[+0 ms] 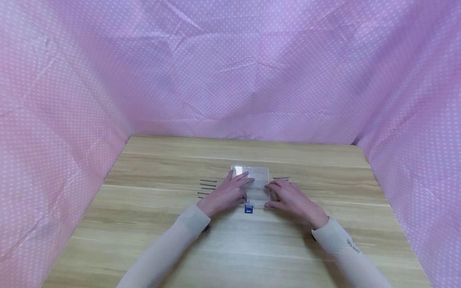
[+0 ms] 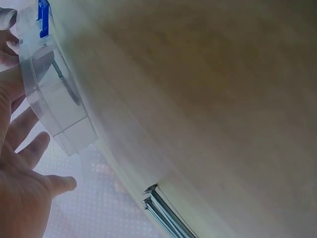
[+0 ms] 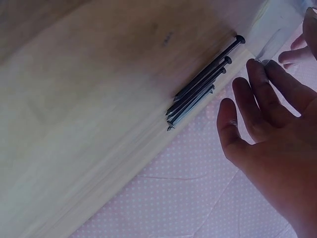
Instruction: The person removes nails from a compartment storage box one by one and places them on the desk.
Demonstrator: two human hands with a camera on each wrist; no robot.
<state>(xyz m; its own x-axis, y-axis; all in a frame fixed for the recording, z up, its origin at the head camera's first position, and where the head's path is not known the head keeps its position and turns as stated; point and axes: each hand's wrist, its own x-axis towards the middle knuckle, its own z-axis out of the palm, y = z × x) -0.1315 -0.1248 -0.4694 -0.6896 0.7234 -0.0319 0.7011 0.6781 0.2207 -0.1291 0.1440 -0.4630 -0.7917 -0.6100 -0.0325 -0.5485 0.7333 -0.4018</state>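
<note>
A clear plastic box (image 1: 260, 196) with a blue latch (image 1: 249, 209) lies with its transparent lid (image 1: 260, 173) folded back on the far side. One dark nail (image 2: 65, 82) shows through the box wall. My left hand (image 1: 227, 193) reaches over the box's left side, fingers spread and extended over the lid. Through the plastic, one of its digits appears beside that nail; whether it touches is unclear. My right hand (image 1: 289, 197) is at the box's right side, its fingers loosely bent and fingertips at the edge. Nothing is visibly held in it.
Several nails (image 1: 208, 185) lie in a row left of the box on the wooden table (image 1: 151, 224). More nails (image 3: 205, 74) lie on the right, close to my right hand. Pink dotted cloth (image 1: 245, 80) hangs around the back and sides.
</note>
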